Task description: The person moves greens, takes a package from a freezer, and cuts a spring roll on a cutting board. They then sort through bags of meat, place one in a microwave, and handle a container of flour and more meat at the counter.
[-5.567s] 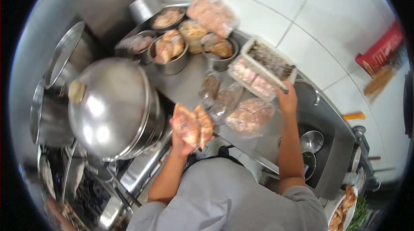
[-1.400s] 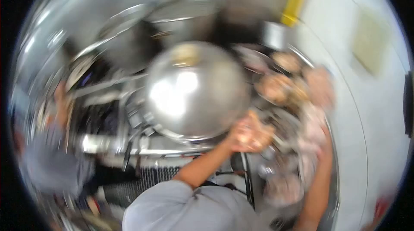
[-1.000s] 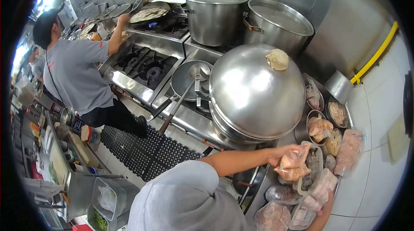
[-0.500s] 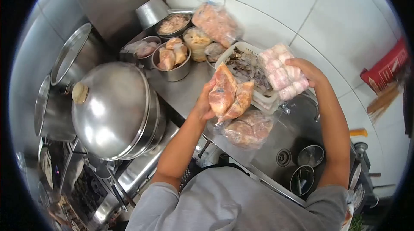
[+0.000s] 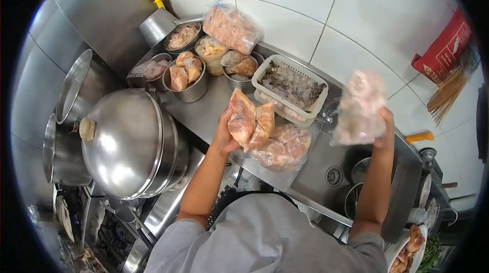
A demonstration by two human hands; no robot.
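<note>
My left hand is closed round a clear bag of orange-tinted raw meat pieces, held up over the steel counter. Partly behind it, another bag of raw meat lies near the counter's front edge. Over the sink, my right hand grips a clear bag of pale pink-and-white meat rolls, blurred by motion. Between the hands, farther back, stands a white plastic basket with greyish shrimp in it. Pinkish packs show beneath the shrimp basket.
Steel pots of meat and a bag of pink meat stand along the back. A large domed steamer is at left beside the stove. At right are the sink, its faucet and an orange handle.
My right hand has carried the bag of meat rolls to the right, away from the basket, and turned it upright. My left hand still holds its bag. The view has shifted.
</note>
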